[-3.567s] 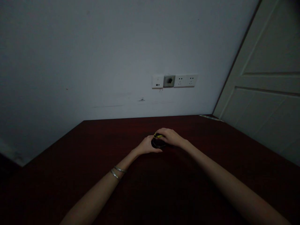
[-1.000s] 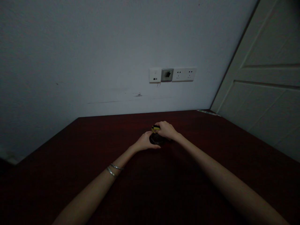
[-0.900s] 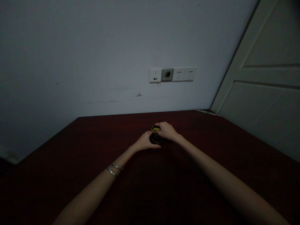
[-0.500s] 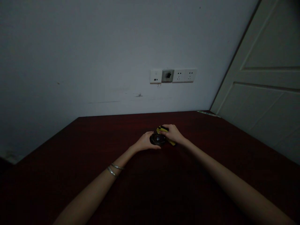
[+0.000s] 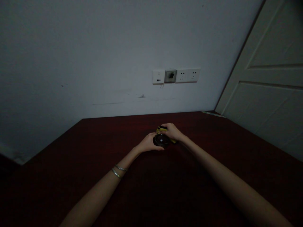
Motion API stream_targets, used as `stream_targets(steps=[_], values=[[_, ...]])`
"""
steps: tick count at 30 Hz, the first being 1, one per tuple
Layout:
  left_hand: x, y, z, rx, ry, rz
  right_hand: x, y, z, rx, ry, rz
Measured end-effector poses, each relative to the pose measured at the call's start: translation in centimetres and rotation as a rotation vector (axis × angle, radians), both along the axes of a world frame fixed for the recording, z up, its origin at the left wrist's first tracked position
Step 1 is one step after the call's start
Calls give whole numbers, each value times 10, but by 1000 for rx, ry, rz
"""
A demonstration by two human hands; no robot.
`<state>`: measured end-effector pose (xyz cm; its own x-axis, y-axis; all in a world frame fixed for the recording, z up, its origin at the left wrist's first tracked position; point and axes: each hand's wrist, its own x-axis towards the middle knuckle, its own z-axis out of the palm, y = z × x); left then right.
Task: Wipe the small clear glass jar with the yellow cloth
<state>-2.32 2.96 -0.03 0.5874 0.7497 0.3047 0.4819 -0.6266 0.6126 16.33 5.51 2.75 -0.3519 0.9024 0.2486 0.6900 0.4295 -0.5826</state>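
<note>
A small round dark object [image 5: 161, 140] rests on the dark red table [image 5: 118, 189], far out in front of me. My left hand [image 5: 149, 144] curls around its left side and steadies it; two thin bangles circle that wrist. My right hand [image 5: 172, 133] is closed on a yellow-and-black thing [image 5: 161, 128], held right behind and over the round object. The light is too dim to make out what either item is.
A pale wall stands behind the table with a row of sockets and a switch [image 5: 176, 76]. A white panelled door [image 5: 270, 78] rises at the right. The table's left edge [image 5: 47, 148] runs diagonally.
My right hand has shifted the yellow-and-black thing slightly over the round object, tilting it down at the right. My left hand has stayed on the round object.
</note>
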Motion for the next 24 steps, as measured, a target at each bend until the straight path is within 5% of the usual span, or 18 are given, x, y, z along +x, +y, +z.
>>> stream_targets(steps=[6, 16, 24], values=[[1, -1, 1, -1, -4, -3, 0, -1, -5, -99, 1, -6], [-3, 1, -5, -19, 8, 58, 37, -17, -14, -112, 116, -77], [-3, -1, -1, -20, 3, 58, 19, -11, 3, -38, 56, 14]])
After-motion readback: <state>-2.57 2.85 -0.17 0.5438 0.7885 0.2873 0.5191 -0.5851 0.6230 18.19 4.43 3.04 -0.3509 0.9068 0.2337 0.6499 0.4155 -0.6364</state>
